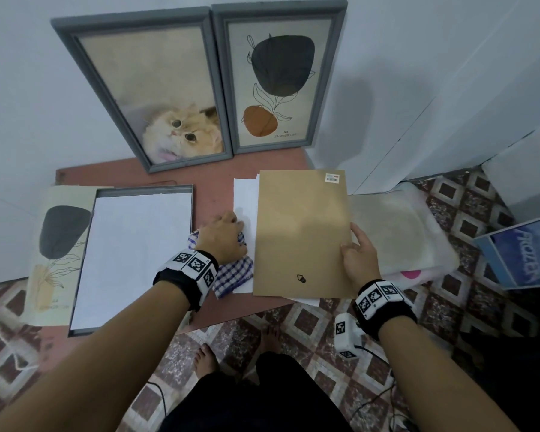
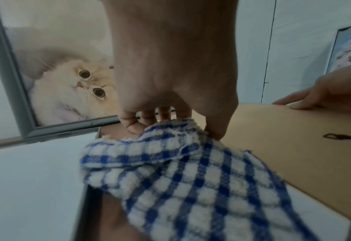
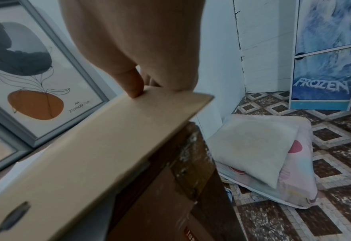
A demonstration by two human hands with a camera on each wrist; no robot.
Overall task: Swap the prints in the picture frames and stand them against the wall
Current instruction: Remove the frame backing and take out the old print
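Note:
Two grey frames lean on the wall: one with a cat print (image 1: 156,98), one with an abstract print (image 1: 278,79). An open frame (image 1: 131,257) lies flat at the table's left with a white sheet in it. A loose abstract print (image 1: 60,244) lies partly under it. My left hand (image 1: 228,238) grips a blue-and-white checked cloth (image 2: 191,187) between that frame and a brown backing board (image 1: 300,232). My right hand (image 1: 356,254) holds the board's right edge, thumb on top, and the board (image 3: 87,154) is tilted up off the table. White paper (image 1: 245,198) lies under the board.
The reddish table (image 1: 212,188) ends just right of the board. On the tiled floor to the right lie a folded pillow and bedding (image 1: 402,232) and a blue Frozen cabinet (image 1: 524,254). Bare feet (image 1: 206,360) and cables are below the front edge.

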